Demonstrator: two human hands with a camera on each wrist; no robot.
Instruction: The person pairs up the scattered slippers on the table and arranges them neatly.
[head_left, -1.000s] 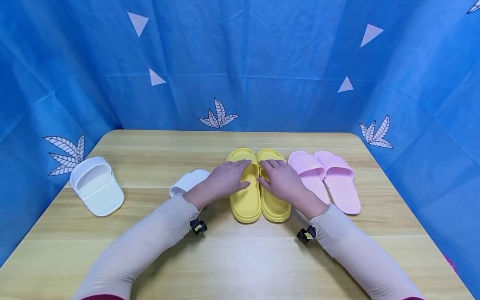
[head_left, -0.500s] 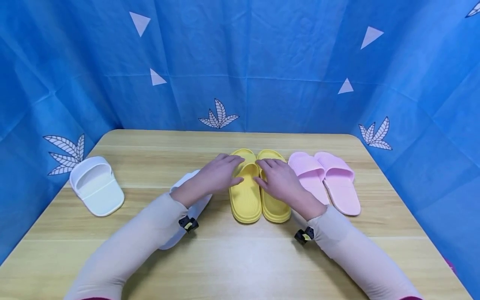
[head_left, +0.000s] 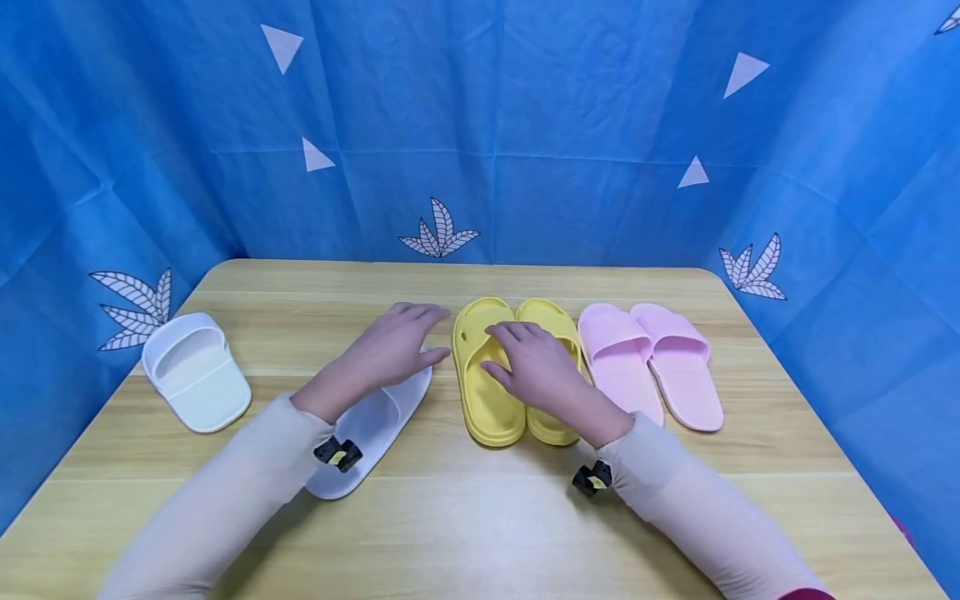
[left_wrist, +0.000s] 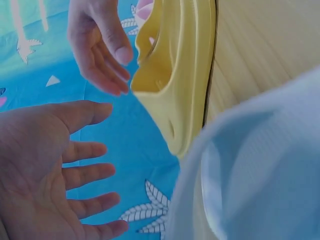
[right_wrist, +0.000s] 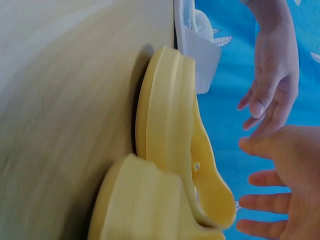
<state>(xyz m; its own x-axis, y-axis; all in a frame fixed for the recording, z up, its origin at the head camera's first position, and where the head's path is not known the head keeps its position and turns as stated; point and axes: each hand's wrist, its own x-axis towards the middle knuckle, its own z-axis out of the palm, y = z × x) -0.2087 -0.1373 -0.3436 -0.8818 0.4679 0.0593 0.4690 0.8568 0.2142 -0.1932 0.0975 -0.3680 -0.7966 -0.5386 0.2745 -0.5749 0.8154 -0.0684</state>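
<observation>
Two yellow slippers, the left one [head_left: 491, 404] and the right one [head_left: 551, 425], lie side by side near the table's middle, toes to the back. My right hand [head_left: 536, 367] hovers over them, fingers spread and holding nothing; the right wrist view shows it [right_wrist: 295, 185] apart from the yellow slippers [right_wrist: 167, 105]. Above the toe end of a slanted white slipper [head_left: 367, 429] is my left hand [head_left: 386, 346], which covers part of it. In the left wrist view the left hand [left_wrist: 45, 170] has its fingers extended, with nothing in it and the white slipper [left_wrist: 270, 170] beside it.
Another white slipper [head_left: 197, 379] lies at the far left edge of the wooden table [head_left: 480, 517]. Right of the yellow pair are two pink slippers, one [head_left: 622, 371] close to the yellow ones and one [head_left: 686, 383] further right. A blue curtain [head_left: 480, 100] surrounds the table's back and sides.
My left hand has moved left, off the yellow slippers to above the white slipper, which now shows more. The right hand has shifted slightly left over the yellow pair. The slippers stay about where they were.
</observation>
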